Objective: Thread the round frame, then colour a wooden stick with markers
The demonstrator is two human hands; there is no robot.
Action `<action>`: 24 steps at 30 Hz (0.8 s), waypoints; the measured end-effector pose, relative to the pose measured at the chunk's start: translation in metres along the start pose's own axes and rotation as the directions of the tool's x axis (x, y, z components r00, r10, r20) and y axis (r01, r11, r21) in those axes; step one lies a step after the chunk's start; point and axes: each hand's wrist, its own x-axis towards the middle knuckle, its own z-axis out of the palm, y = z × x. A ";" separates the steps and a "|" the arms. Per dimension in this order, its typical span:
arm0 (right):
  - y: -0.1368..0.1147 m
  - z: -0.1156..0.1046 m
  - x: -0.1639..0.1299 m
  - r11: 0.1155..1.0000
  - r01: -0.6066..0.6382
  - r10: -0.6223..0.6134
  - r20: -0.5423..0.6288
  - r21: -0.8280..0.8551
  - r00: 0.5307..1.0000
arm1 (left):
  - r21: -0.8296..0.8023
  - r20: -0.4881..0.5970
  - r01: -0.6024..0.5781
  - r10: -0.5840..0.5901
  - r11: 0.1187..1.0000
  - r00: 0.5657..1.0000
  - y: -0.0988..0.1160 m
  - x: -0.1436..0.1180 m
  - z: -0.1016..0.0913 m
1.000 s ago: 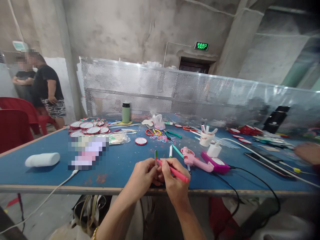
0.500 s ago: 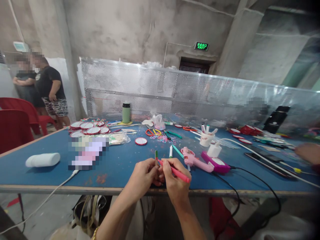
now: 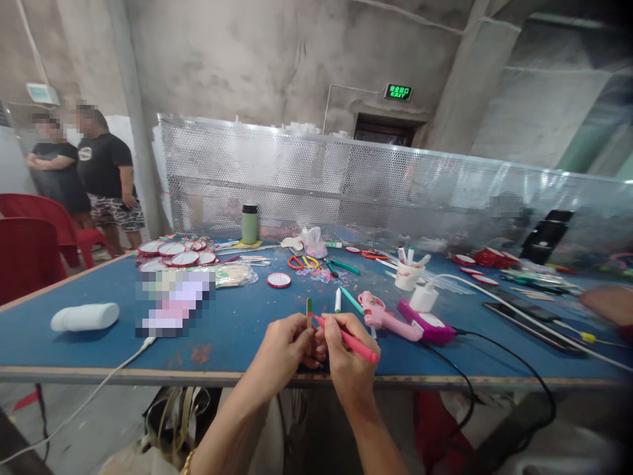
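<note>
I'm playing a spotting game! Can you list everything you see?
Table: one, blue, front
Screen: one, silver, behind table
Exit sign: one, green, above
Standing people: two, dark tops, left
Chairs: at least two, red, left
Discs: many, white, red-rimmed, across table
Flask: one, green, back
Bottle: one, white, lying left
Pen cup: one, white, right
Glue gun: one, pink, right
Box: one, purple, beside glue gun
Hand tools: several, multicoloured, middle
Loose pens: two, greenish, middle
Small bits: uncountable, mixed, table
Stick: one, green and red, centre
Pen: one, pink, centre
Left hand: one, bare, holding stick
Right hand: one, bare, holding pen
</note>
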 end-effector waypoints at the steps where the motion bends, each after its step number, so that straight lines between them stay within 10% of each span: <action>1: -0.001 0.000 0.000 1.000 -0.002 0.002 -0.005 0.008 1.000 | 0.001 -0.002 0.000 0.000 1.000 1.000 0.000 0.000 0.000; 24: 0.000 -0.001 0.001 0.998 0.054 -0.052 0.072 -0.015 0.996 | -0.038 -0.017 -0.005 0.004 0.999 1.000 0.000 0.001 0.001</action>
